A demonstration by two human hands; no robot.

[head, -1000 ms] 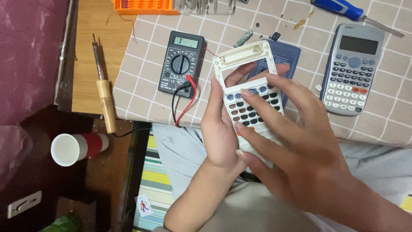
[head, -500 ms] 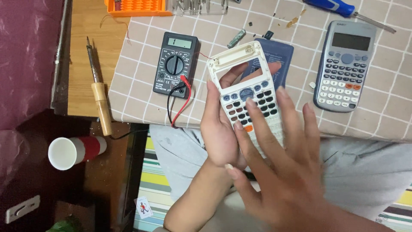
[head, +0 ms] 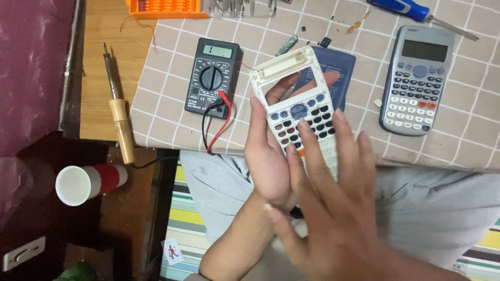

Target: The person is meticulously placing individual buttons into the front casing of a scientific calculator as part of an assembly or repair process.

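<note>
A home repair bench: multimeter (head: 212, 78), soldering iron (head: 119, 118), screwdriver (head: 416, 11) on checked tablecloth (head: 469, 140).

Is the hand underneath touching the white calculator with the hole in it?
Touching. The head view shows the left hand cupping the white calculator shell from behind, palm along its left edge, and fingers show through the empty screen window.

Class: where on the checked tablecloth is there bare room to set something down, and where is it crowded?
Free: the front strip between the black multimeter and the grey calculator, and the bare wood right of the wooden-handled soldering iron. Crowded: the far edge by the orange tray and blue screwdriver.
</note>
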